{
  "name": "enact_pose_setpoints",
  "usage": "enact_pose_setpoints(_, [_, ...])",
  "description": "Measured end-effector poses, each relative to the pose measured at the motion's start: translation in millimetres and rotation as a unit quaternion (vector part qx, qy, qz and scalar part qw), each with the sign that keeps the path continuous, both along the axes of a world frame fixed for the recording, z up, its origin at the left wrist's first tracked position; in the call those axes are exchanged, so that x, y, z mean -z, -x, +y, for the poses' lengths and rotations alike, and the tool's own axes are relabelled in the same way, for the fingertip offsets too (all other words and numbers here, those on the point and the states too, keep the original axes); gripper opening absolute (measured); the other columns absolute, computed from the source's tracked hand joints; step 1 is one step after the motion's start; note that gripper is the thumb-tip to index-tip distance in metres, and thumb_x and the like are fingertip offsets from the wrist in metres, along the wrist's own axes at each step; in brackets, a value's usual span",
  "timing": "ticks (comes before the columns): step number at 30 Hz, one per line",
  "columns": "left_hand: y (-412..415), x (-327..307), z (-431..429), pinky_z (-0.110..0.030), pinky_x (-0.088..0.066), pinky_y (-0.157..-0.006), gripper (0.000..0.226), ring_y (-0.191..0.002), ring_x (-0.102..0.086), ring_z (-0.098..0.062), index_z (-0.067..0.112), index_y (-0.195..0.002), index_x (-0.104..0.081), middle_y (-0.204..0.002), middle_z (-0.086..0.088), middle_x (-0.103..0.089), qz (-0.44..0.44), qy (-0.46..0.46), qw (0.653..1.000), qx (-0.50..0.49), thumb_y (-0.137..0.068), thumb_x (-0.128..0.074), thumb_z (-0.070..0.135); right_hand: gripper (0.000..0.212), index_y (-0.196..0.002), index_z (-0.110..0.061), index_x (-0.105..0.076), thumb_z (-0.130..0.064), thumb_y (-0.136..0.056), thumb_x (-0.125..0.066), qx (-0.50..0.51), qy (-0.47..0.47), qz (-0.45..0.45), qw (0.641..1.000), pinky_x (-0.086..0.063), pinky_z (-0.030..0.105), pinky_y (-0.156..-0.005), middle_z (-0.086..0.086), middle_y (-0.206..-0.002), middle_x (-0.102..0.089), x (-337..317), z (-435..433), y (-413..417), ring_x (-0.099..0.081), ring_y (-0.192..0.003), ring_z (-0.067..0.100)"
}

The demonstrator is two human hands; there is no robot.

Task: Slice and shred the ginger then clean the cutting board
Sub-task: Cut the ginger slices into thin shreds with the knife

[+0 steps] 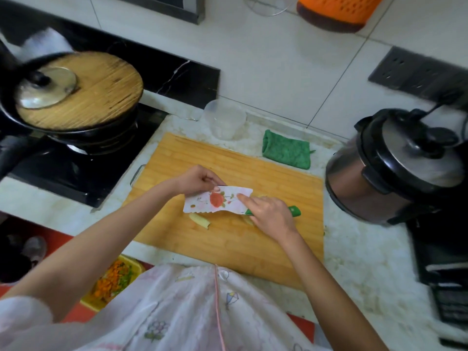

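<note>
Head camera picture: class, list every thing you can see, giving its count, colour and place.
cutting board: one, light wood, middle of the counter
knife: one, flowered white blade, green handle, over the board
ginger: one piece plainly seen, pale yellow, on the board under the blade
cloth: one, green, behind the board
cup: one, clear, behind the board
pan: one, black, on the stove, left
wooden lid: one, brown, on the pan
cooker: one, silver and black, right
basket: one, orange, top
left hand: one, pinches the blade's end
right hand: one, grips the handle
</note>
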State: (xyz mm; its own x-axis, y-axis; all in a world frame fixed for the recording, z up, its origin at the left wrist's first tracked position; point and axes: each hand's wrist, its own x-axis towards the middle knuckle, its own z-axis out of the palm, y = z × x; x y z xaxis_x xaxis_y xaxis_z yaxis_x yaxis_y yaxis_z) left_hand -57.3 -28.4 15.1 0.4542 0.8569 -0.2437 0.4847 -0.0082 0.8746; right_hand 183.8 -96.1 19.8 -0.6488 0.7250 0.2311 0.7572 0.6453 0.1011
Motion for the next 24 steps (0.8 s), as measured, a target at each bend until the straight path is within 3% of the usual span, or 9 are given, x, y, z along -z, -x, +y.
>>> enact_pose_setpoints(2, [0.6,-0.5,6.6,-0.006,-0.043,-0.057,0.018,-0.06,-0.06,0.011,0.004,-0.104,-0.072,-0.078,0.011,-0.067,0.039,-0.004,0.999,-0.003,-0.089,-0.062,0.0,0.074,-0.111,-0.019,-0.07,-0.027,-0.041,-0.094,-0.007,-0.007,0.027,1.0,-0.045,0.022,-0.045,-0.006,-0.075,-0.069,4.9,-6.8,-3.2,-0.065,-0.059,0.012])
enact_pose_setpoints(6, [13.2,6.4,19.4,-0.013,-0.049,-0.054,0.011,-0.059,-0.063,0.003,0.008,-0.092,-0.072,-0.071,0.008,-0.069,0.064,0.048,0.996,-0.028,-0.089,-0.063,0.001,0.071,-0.11,-0.018,-0.07,-0.018,-0.043,-0.093,-0.003,-0.04,0.086,0.995,-0.048,0.021,-0.046,-0.004,-0.082,-0.072,14.2,-22.8,-16.2,-0.066,-0.065,0.01])
enact_pose_setpoints(10, [13.2,6.5,18.6,-0.007,-0.046,-0.061,0.019,-0.062,-0.061,0.011,0.013,-0.083,-0.07,-0.075,0.007,-0.067,0.062,-0.033,0.996,-0.047,-0.083,-0.067,-0.006,0.06,-0.104,-0.015,-0.074,0.004,-0.048,-0.083,0.099,-0.059,0.215,0.97,-0.046,0.019,-0.041,-0.003,-0.083,-0.074,21.9,-36.6,-14.0,-0.065,-0.059,0.008])
enact_pose_setpoints(14, [8.1,14.9,14.7,-0.007,-0.047,-0.064,0.029,-0.065,-0.059,0.015,0.016,-0.078,-0.066,-0.082,-0.005,-0.069,0.053,-0.062,0.995,-0.05,-0.078,-0.067,-0.013,0.037,-0.105,-0.017,-0.073,-0.007,-0.069,-0.075,0.233,-0.009,0.334,0.913,-0.019,0.001,-0.042,-0.009,-0.068,-0.07,24.7,-45.9,4.3,-0.03,-0.041,-0.003])
enact_pose_setpoints(18, [8.5,25.6,17.0,-0.028,-0.05,-0.088,0.014,-0.097,-0.066,-0.01,0.013,-0.094,-0.074,-0.098,0.0,-0.073,0.109,-0.11,0.981,-0.115,-0.086,-0.065,0.004,0.03,-0.11,-0.025,-0.07,-0.011,-0.083,-0.066,0.33,0.055,0.434,0.837,-0.021,0.007,-0.039,-0.012,-0.068,-0.064,23.0,-54.6,21.2,-0.035,-0.037,0.004])
enact_pose_setpoints(21, [11.0,27.5,11.2,-0.039,-0.033,-0.108,0.039,-0.127,-0.051,-0.019,0.016,-0.115,-0.069,-0.13,-0.002,-0.061,0.224,-0.185,0.954,-0.078,-0.088,-0.05,-0.005,0.029,-0.111,-0.027,-0.068,-0.013,-0.086,-0.064,0.361,0.097,0.444,0.815,-0.026,0.018,-0.039,-0.012,-0.066,-0.06,24.4,-56.9,22.9,-0.037,-0.038,0.007])
enact_pose_setpoints(22, [12.6,27.3,5.7,-0.042,-0.03,-0.107,0.045,-0.131,-0.046,-0.021,0.016,-0.119,-0.067,-0.138,-0.003,-0.054,0.238,-0.212,0.946,-0.058,-0.085,-0.05,-0.008,0.028,-0.111,-0.027,-0.068,-0.014,-0.087,-0.063,0.364,0.11,0.439,0.814,-0.027,0.02,-0.039,-0.011,-0.066,-0.06,24.6,-57.2,22.2,-0.038,-0.039,0.009])
enact_pose_setpoints(24, [16.7,27.6,-13.7,-0.045,-0.042,-0.094,0.036,-0.118,-0.056,-0.029,0.013,-0.11,-0.069,-0.132,-0.007,-0.057,0.214,-0.297,0.93,-0.04,-0.081,-0.056,-0.004,0.026,-0.111,-0.026,-0.067,-0.016,-0.088,-0.061,0.36,0.145,0.426,0.817,-0.029,0.025,-0.04,-0.007,-0.065,-0.061,24.9,-57.8,20.8,-0.04,-0.04,0.013])
